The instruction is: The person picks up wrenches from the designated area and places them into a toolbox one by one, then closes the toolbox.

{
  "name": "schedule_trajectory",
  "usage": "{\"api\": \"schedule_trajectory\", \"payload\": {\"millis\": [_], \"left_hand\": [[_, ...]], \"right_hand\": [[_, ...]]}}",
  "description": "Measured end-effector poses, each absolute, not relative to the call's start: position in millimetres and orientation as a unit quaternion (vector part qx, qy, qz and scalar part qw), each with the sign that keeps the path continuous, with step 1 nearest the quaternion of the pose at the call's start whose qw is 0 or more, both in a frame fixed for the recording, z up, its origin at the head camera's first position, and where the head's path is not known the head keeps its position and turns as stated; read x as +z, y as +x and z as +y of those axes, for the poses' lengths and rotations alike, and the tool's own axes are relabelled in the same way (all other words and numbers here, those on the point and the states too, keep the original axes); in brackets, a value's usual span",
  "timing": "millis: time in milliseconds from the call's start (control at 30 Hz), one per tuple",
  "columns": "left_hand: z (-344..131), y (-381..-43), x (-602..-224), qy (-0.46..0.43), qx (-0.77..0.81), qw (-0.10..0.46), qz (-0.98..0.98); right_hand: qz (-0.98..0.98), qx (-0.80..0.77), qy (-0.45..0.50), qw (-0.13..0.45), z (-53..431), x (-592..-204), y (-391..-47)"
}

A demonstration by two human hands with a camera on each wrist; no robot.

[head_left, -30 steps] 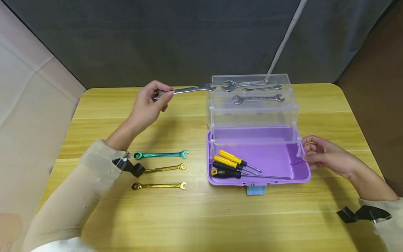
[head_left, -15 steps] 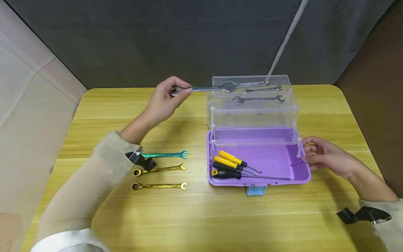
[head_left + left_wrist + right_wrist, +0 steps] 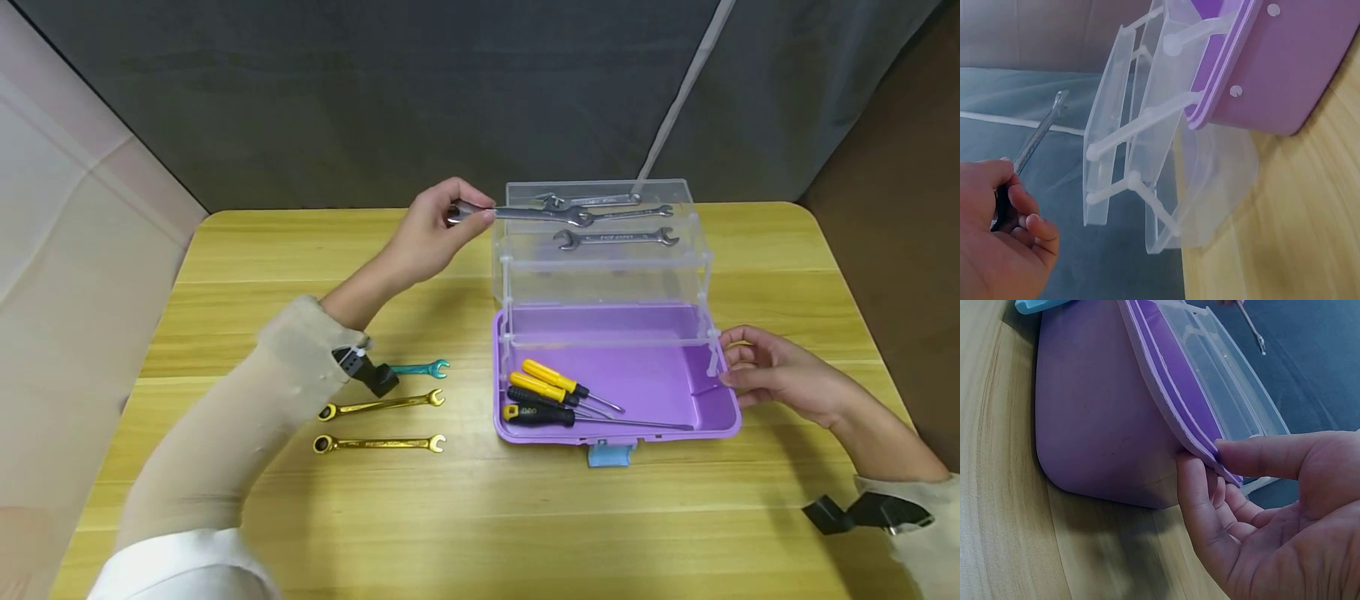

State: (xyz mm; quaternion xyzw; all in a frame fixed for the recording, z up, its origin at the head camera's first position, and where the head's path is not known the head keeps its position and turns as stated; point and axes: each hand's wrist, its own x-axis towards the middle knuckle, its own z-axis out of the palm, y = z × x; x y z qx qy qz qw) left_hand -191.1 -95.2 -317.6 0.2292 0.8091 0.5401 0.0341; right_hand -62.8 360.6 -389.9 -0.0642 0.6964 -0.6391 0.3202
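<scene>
My left hand (image 3: 435, 229) pinches one end of a silver open-end wrench (image 3: 536, 214). Its far end reaches over the upper clear tray (image 3: 521, 190), and the left wrist view shows the wrench (image 3: 1036, 139) apart from that tray. An adjustable wrench (image 3: 603, 201) and a small wrench (image 3: 637, 213) lie in the upper tray, partly behind the held one. Another open-end wrench (image 3: 617, 238) lies in front of them. My right hand (image 3: 787, 375) pinches the right rim of the purple toolbox (image 3: 652, 379), thumb inside and fingers outside, clearest in the right wrist view.
Several screwdrivers, yellow (image 3: 553, 377) and black (image 3: 543, 414), lie at the left of the purple bottom. Left of the box, a teal ratchet wrench (image 3: 420, 369) and two gold ones (image 3: 382, 405) lie on the wooden table (image 3: 465, 517). A blue latch (image 3: 609, 454) hangs in front.
My left hand has carried the wrench rightward, from beside the clear tray to over its left part. The sleeve now covers part of the teal wrench. My right hand stays on the rim.
</scene>
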Motion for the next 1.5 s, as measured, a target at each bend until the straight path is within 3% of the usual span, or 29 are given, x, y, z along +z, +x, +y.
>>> {"api": "schedule_trajectory", "payload": {"millis": [1033,1333,1500], "left_hand": [[-36.5,-202.6,-320.3,0.294,0.469,0.111,0.825],[-40.2,-206.9,-314.8,0.342,0.466,0.166,0.799],[-47.7,-211.2,-309.1,0.326,0.484,0.215,0.783]], "right_hand": [[0.698,-0.638,-0.065,0.319,360.4,-388.9,-62.1],[0.692,-0.644,-0.065,0.318,360.2,-389.5,-61.2],[0.697,-0.643,-0.062,0.312,359.6,-389.6,-60.7]]}}
